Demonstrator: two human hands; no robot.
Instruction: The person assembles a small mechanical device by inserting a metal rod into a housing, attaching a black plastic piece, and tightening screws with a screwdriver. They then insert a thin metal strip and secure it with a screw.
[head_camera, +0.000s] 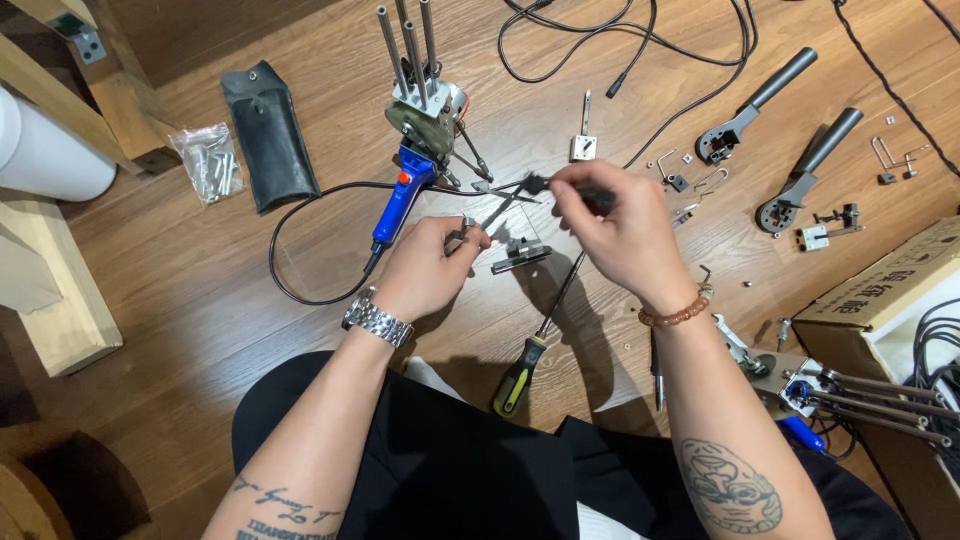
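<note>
The left hand (430, 265) pinches a small metal part (468, 229). The right hand (615, 230) is closed around a dark-handled tool (560, 188), its tip near that part, above the wooden floor (200, 300).

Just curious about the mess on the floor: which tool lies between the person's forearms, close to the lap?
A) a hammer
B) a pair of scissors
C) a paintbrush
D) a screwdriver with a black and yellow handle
D: a screwdriver with a black and yellow handle lies on the floor between the left hand and right hand, its shaft pointing away from the lap.
</note>
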